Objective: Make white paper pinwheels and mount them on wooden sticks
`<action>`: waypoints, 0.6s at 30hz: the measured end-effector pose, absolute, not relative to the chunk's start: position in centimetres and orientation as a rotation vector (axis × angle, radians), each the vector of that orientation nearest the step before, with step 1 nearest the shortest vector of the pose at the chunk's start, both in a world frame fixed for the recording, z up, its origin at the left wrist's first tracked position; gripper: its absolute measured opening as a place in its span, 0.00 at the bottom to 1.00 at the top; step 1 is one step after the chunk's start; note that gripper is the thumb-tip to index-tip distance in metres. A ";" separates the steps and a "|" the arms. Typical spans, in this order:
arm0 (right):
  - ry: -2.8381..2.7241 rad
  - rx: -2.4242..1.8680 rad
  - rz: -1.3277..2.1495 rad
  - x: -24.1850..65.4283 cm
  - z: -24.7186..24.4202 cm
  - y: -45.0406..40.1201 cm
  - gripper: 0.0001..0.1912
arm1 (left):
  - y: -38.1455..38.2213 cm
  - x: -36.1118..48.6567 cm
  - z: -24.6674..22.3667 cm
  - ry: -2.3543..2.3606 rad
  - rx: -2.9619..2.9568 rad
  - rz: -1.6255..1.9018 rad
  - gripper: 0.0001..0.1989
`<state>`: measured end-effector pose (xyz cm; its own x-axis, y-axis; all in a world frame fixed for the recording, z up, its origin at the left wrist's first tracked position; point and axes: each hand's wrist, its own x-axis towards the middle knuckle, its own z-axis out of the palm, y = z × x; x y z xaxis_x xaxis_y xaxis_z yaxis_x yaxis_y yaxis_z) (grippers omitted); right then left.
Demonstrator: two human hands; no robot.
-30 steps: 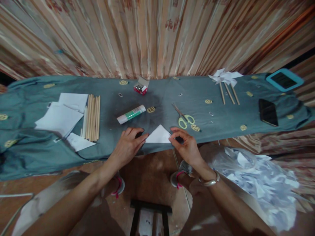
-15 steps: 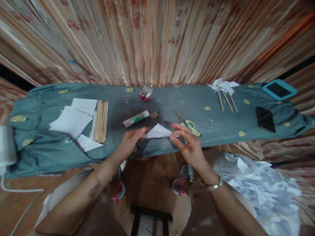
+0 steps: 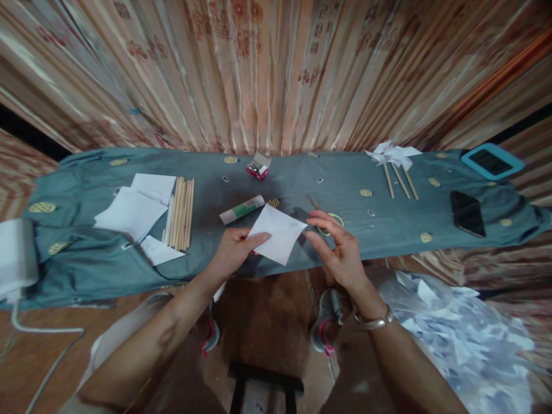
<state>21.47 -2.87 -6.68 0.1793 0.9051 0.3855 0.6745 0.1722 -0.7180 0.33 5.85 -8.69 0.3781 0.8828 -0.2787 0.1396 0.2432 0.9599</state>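
The white paper square was just off the right end of the glue stick, on its near side. The left hand pinched it, thumb flat on top. Farther right of the glue stick, the right hand had thumb and fingers parted about one corner; from where I stood, I couldn't tell whether they touched. Wooden sticks lay left of the glue stick.
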 end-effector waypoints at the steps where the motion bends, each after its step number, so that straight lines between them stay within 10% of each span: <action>1: -1.526 -1.620 0.278 22.3 -7.1 -2.7 0.13 | 6.0 0.4 -8.7 1.096 1.231 0.715 0.20; 11: -1.810 -1.984 -0.397 27.9 -11.7 -1.3 0.17 | 7.1 1.5 -8.3 1.167 1.354 0.869 0.16; 18: -1.469 -2.197 0.070 27.3 -10.2 -0.1 0.09 | 8.0 1.5 -8.2 1.244 1.455 0.898 0.16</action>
